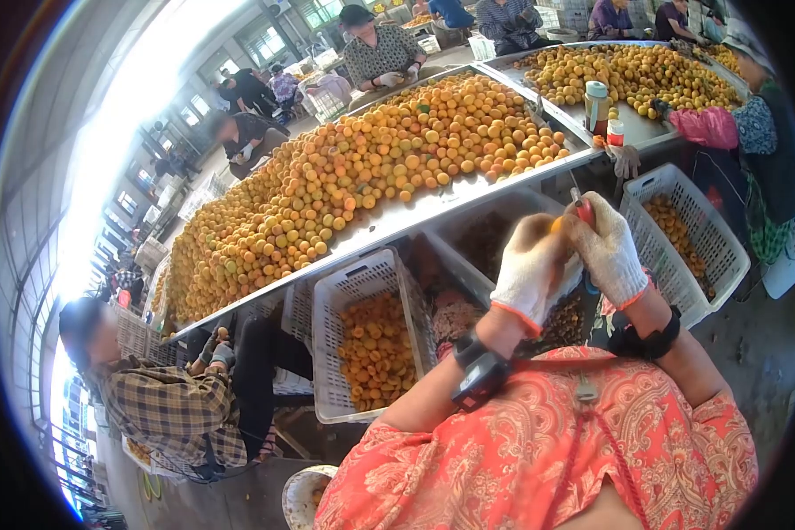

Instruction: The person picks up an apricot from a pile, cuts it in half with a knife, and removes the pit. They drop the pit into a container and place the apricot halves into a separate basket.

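At left, a co-worker in a plaid shirt (170, 405) sits beside the table (433, 201), where a heap (344, 177) of small orange fruits slopes down toward the metal rim; a knock to the edge could send loose ones rolling over. Below the rim, a white crate (327, 353) holds softer-looking pieces (375, 353), and whole fruits dropping in would likely mix with them or bruise them. Toward center right, the left hand (530, 261), in a pale glove, appears closed around a single fruit (556, 225), only a sliver of it showing between the two hands, held above the wearer's lap and clear of the table. Squeezed too hard, ripe flesh could burst; gripped too loosely in damp cloth, it could pop free and fall. The right hand (605, 252), also gloved, is clenched on a red-handled tool (585, 210), its slim metal tip aimed up and away. With the hands touching or nearly so, a slip on juice could turn that tip into the left glove. Beyond, a bottle (596, 106) stands near the table's corner, within risk of a stray elbow, and a second crate (723, 281) sits lower right, partly filled with fruit.
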Motion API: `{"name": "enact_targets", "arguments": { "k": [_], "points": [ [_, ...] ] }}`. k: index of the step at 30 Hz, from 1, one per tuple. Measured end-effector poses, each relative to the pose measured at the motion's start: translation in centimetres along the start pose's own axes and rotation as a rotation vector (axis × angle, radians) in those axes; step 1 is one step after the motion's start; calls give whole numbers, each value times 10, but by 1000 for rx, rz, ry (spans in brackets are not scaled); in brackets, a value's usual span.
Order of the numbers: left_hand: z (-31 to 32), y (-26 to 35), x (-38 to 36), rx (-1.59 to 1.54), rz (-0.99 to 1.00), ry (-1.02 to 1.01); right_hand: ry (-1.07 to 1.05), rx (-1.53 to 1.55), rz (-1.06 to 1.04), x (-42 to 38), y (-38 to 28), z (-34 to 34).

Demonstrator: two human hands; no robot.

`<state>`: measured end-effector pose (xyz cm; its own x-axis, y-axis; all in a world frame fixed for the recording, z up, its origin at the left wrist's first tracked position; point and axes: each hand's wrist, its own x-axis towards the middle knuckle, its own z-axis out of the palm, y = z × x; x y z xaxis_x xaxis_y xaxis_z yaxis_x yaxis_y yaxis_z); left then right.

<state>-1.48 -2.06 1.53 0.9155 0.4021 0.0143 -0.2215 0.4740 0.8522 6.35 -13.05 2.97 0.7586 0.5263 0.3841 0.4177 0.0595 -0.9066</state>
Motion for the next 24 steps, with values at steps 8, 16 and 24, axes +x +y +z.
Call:
{"name": "enact_targets", "arguments": {
  "k": [8,16,24],
  "points": [
    [3,7,-7,69,-5,-182,-93,514,375,-8,-29,-6],
    [-3,-9,-2,333,146,-182,-131,745,553,-8,-23,-14],
    [8,6,-9,85,-103,-118,-75,396,53,-16,-7,-5]
  ]
}}
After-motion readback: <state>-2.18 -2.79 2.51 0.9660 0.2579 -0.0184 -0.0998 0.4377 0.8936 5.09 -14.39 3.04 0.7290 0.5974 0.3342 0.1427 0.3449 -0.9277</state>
